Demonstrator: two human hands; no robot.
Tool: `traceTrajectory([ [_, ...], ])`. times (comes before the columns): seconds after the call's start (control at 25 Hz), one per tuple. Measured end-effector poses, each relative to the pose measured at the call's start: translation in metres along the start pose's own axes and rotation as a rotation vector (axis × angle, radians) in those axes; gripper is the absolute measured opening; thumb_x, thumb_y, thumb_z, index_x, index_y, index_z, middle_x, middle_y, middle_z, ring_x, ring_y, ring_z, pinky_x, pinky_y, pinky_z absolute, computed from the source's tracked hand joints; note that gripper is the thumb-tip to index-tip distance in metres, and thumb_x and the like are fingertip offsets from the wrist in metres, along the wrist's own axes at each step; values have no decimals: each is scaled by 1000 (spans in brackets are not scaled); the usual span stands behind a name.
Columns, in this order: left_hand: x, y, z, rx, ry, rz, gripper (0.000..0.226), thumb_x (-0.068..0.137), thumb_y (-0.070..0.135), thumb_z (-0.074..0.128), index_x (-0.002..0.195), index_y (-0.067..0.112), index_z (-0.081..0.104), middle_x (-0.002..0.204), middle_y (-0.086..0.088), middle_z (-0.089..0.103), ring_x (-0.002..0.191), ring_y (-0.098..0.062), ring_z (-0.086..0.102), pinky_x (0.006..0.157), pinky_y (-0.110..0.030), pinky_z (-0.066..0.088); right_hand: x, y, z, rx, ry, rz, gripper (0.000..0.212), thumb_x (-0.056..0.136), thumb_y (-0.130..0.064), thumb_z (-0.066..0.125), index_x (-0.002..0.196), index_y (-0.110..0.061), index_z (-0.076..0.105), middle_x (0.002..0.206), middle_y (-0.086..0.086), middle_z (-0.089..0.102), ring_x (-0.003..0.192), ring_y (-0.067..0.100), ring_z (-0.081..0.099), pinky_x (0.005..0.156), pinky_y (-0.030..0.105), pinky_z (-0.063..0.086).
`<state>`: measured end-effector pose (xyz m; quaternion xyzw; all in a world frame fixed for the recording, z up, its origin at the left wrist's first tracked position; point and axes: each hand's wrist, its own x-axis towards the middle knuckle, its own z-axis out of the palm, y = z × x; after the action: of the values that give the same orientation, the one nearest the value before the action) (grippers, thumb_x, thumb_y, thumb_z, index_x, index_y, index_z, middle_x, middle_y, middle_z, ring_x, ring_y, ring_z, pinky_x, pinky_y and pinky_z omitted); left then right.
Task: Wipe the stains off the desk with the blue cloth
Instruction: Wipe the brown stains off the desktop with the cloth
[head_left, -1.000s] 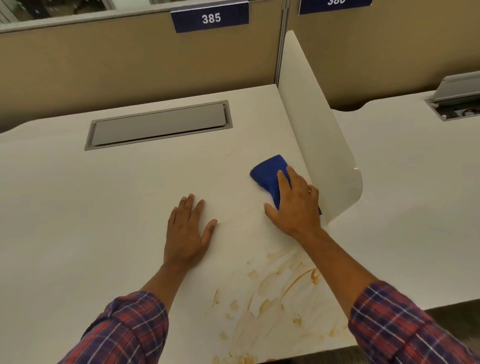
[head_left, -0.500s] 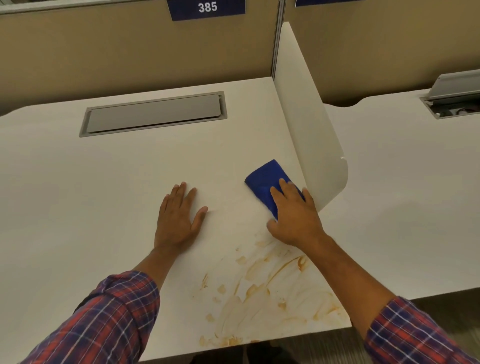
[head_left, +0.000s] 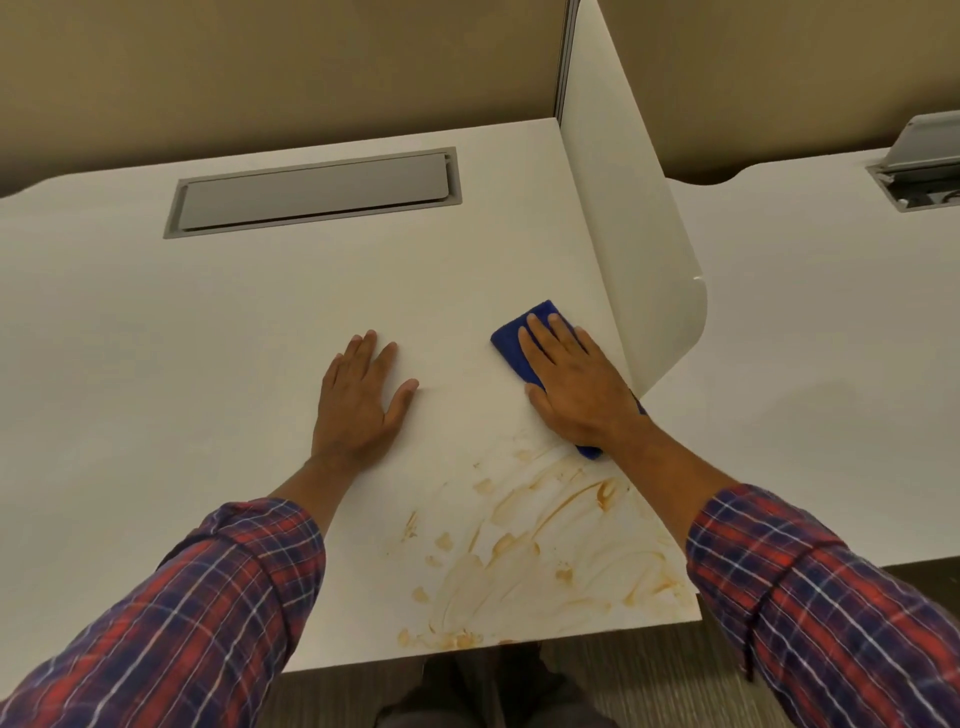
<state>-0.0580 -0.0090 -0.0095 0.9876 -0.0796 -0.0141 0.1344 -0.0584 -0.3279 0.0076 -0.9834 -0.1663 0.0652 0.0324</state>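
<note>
Nearest you, your two plaid sleeves (head_left: 197, 613) come in from the bottom corners, red and blue checks, both pushed up short of the wrists. Between them the front edge of the white desk (head_left: 130, 389) cuts across, and just behind that edge on the right half lie the stains (head_left: 545, 540): brownish-orange smears and blobs, some dragged into long curved streaks, the thickest dabs sitting right at the lip of the desk.

Beyond the smears, your left hand (head_left: 358, 400) lies flat on bare desk, palm down, fingers together and thumb spread, holding nothing. Your right hand (head_left: 576, 384) is level with it and off to the right, also flat and open-palmed, pressing down on the blue cloth (head_left: 514, 343). You are not pinching the cloth; your fingers lie spread over it. The cloth shows past your fingertips and thumb side, and a small corner peeks out by your wrist, touching the far edge of the stained patch.

Just beside your right hand stands the white divider panel (head_left: 634, 244), upright, with a rounded front corner, separating this desk from the neighbouring one. Farther back, a grey cable hatch (head_left: 317, 192) is set flush into the desk, closed. Behind everything runs the tan partition wall (head_left: 260, 67).
</note>
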Motion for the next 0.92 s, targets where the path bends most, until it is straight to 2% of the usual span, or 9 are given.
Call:
traceTrajectory([
  [0.16, 2, 0, -1, -19, -27, 0, 77, 104, 64, 27, 166, 18, 30, 178, -8, 15, 166, -24, 8, 134, -44, 7, -31, 5, 12, 8, -29, -84, 71, 100, -41, 27, 163, -12, 11, 173, 7, 9, 159, 27, 7, 128, 47, 14],
  [0.24, -2, -4, 0, -42, -56, 8, 81, 103, 67, 24, 167, 18, 26, 179, -7, 11, 166, -23, 4, 134, -42, 4, -26, 13, 10, 0, -43, -43, 72, 102, -44, 24, 164, -13, 5, 173, 6, 1, 159, 24, 0, 129, 46, 8],
  [0.32, -13, -13, 0, -54, -64, 29, 85, 102, 70, 21, 167, 16, 26, 179, -8, 13, 166, -23, 6, 134, -42, 5, -6, 14, 5, -9, -31, -6, 73, 103, -47, 26, 164, -11, 7, 173, 9, 1, 159, 26, -1, 129, 46, 5],
  [0.52, -54, -40, 1, -6, 7, 49, 81, 104, 66, 27, 164, 12, 33, 176, -12, 23, 164, -29, 18, 132, -49, 21, 16, -4, 0, 46, -15, 27, 70, 104, -38, 39, 163, -11, 13, 173, 11, 9, 159, 32, 5, 128, 49, 12],
  [0.72, -81, -63, -7, -22, 21, -45, 84, 103, 70, 22, 166, 14, 30, 177, -13, 19, 164, -30, 16, 132, -48, 16, -27, -55, 16, 39, 13, -89, 69, 101, -35, 35, 162, -8, 19, 171, 12, 17, 158, 33, 12, 128, 46, 14],
  [0.84, -90, -71, -5, 41, 8, -21, 84, 104, 69, 18, 167, 14, 27, 177, -14, 16, 165, -32, 13, 133, -50, 14, -51, -39, 20, 20, 5, -145, 69, 102, -36, 32, 163, -10, 14, 173, 8, 10, 159, 26, 5, 129, 44, 12],
  [0.92, -89, -72, -2, 49, 16, -27, 81, 105, 68, 18, 167, 16, 27, 177, -12, 16, 165, -30, 12, 133, -49, 14, -49, -22, 17, 19, 8, -85, 70, 103, -38, 32, 164, -11, 11, 173, 7, 5, 160, 24, 0, 128, 46, 12],
])
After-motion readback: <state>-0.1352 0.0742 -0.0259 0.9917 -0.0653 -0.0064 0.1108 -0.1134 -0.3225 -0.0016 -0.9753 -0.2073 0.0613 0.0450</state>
